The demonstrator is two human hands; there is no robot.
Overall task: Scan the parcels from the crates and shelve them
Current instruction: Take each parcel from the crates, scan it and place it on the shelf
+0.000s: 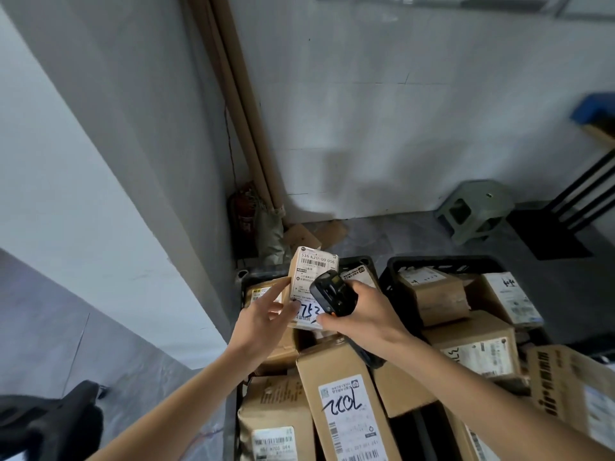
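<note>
I've got the small parcel (pixel 311 281) up in my left hand (pixel 266 319), grip pinching its lower left edge, thumb across the white label, fingers behind. My right hand (pixel 362 314) wraps the black scanner (pixel 332 294), grip curled tight round it, its head right over the label. Both sit above the near black crate (pixel 244 281), packed with cardboard boxes; one (pixel 346 404) below reads handwritten numbers. A second crate (pixel 396 267) sits to the right, also full. Green stool (pixel 476 211) by the wall.
</note>
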